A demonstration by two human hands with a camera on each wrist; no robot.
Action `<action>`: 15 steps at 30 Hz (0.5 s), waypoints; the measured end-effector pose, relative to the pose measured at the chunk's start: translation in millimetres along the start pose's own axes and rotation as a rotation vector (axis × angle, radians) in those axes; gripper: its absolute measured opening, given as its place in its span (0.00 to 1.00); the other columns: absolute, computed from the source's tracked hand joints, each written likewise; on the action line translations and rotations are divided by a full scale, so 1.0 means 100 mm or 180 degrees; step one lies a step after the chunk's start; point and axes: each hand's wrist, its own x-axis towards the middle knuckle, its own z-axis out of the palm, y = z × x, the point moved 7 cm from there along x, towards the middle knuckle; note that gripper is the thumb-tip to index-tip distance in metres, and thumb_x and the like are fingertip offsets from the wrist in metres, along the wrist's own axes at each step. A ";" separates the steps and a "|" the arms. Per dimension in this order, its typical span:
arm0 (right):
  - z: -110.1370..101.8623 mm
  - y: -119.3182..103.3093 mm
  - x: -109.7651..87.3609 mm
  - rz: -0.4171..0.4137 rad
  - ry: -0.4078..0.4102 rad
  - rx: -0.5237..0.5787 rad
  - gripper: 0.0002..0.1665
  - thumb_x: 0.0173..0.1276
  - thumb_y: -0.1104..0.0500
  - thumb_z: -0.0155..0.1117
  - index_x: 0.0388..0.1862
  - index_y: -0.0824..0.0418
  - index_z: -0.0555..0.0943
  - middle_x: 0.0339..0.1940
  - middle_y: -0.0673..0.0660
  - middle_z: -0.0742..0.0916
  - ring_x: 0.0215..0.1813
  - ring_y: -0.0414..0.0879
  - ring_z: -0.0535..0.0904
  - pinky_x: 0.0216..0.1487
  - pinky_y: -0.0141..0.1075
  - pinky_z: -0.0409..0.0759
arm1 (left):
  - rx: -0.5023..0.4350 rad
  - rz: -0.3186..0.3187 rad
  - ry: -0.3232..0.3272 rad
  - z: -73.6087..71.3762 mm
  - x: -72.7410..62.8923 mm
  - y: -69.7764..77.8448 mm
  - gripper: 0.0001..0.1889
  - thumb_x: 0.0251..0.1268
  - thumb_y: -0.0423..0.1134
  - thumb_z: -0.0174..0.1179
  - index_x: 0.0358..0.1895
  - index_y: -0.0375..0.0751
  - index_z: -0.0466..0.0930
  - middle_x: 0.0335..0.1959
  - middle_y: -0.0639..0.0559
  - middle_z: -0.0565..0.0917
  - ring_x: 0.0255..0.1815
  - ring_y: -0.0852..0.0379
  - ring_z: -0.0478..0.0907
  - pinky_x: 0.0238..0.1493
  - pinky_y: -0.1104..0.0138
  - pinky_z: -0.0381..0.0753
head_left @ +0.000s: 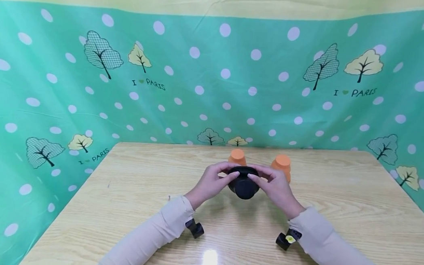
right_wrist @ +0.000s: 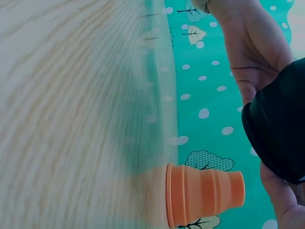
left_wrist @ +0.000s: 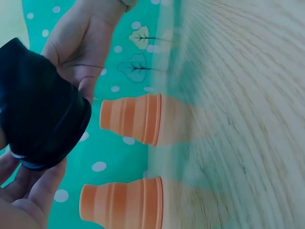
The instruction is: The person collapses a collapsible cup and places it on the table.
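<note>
Both hands hold a black stepped cup [head_left: 246,187] up above the table, its wider rim turned down toward the tabletop and tilted. My left hand [head_left: 214,181] grips its left side, with the thumb on the near face. On the opposite side my right hand [head_left: 274,187] grips it the same way. Behind the black cup stand two orange stepped cups, upside down on their wide rims: a left orange cup [head_left: 237,155], partly hidden by the hands, and a right orange cup [head_left: 282,165]. In the left wrist view the black cup [left_wrist: 43,105] is apart from both orange cups.
A light wood-grain table [head_left: 138,209] lies under the hands. Behind it hangs a green dotted cloth [head_left: 186,74] with printed trees. Each wrist carries a small black camera, one on the left [head_left: 195,228] and one on the right [head_left: 283,241].
</note>
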 end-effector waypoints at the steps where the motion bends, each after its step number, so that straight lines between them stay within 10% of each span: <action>1: 0.00 0.00 0.00 -0.0022 0.0018 0.0028 0.17 0.64 0.64 0.64 0.52 0.68 0.81 0.47 0.62 0.85 0.44 0.34 0.80 0.47 0.26 0.78 | -0.0033 -0.0064 -0.0037 0.00 0.00 -0.01 0.13 0.67 0.38 0.57 0.52 0.38 0.80 0.44 0.45 0.84 0.45 0.56 0.79 0.41 0.69 0.81; 15: -0.11 0.10 0.03 -0.0015 0.0362 0.0356 0.19 0.65 0.63 0.63 0.53 0.70 0.80 0.42 0.41 0.85 0.44 0.37 0.81 0.43 0.24 0.79 | -0.1074 -0.0073 -0.0845 0.05 -0.08 -0.04 0.28 0.71 0.33 0.51 0.72 0.39 0.57 0.68 0.42 0.66 0.57 0.55 0.71 0.58 0.65 0.74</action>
